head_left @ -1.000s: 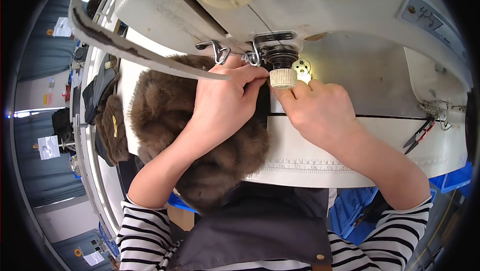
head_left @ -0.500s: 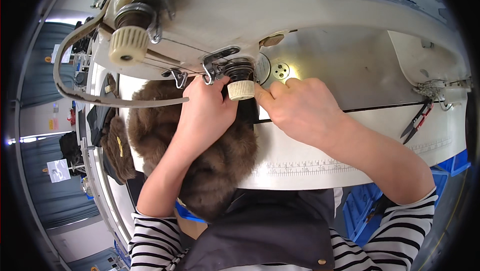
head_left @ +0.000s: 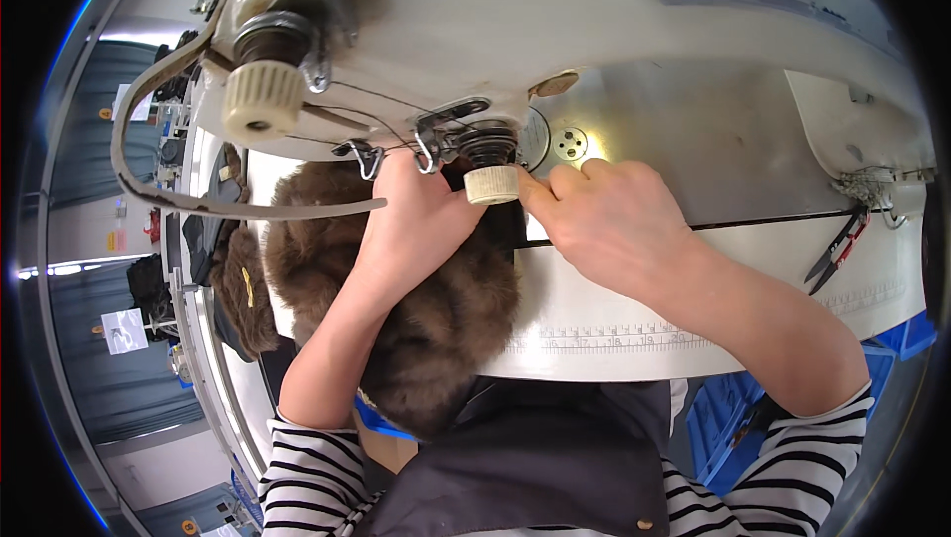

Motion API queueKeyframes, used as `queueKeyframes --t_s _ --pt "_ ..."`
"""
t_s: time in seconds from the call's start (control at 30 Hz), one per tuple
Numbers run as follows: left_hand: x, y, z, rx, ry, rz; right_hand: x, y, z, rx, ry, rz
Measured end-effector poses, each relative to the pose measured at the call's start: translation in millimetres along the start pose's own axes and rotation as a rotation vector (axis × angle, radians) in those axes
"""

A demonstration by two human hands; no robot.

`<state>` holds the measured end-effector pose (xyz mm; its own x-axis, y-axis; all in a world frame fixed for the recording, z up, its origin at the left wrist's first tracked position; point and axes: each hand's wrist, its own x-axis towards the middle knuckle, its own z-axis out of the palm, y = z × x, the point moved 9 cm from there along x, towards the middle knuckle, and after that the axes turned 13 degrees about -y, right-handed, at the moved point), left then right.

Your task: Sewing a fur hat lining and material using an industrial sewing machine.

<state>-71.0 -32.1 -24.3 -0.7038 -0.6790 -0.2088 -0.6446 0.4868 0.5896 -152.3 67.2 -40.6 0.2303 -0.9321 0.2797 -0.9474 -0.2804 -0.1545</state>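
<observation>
A sewing machine's pale head [head_left: 475, 32] spans the top of the view, with a ribbed cream tension knob [head_left: 492, 185] in front of my hands. My left hand [head_left: 416, 225] is closed at the upper edge of a brown fur piece [head_left: 461, 309], its fingertips hidden behind the machine head. The fur bunches beneath my left wrist and hangs over the table's front edge. Just right of the knob is my right hand [head_left: 614, 220], fingers curled in and one digit reaching toward the needle area. Whatever that hand pinches is hidden.
Red-handled thread snips [head_left: 840, 248] lie at the right of the white table [head_left: 614, 309], which has a printed ruler along its front. Another brown fur piece [head_left: 243, 289] lies at the left. A curved metal bar [head_left: 198, 202] arcs before the machine head. Blue crates [head_left: 718, 418] stand below.
The whole view has shifted slightly to the right. Both hands keep nearly the same place by the knob. Threads by the tension knob, straight before, now bow in a slack curve.
</observation>
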Motion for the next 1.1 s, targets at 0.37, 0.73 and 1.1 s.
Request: queueKeyframes --t_s 0.37,0.73,1.1 --pt "4 15 -12 0.180 0.009 0.246 4 -4 4 -0.082 -0.121 0.014" --pt "25 -7 -11 0.048 -0.369 -0.163 4 -6 0 -0.146 -0.056 0.010" --pt "13 -12 -5 -0.008 -0.136 -0.061 3 -3 -3 -0.118 -0.047 0.010"
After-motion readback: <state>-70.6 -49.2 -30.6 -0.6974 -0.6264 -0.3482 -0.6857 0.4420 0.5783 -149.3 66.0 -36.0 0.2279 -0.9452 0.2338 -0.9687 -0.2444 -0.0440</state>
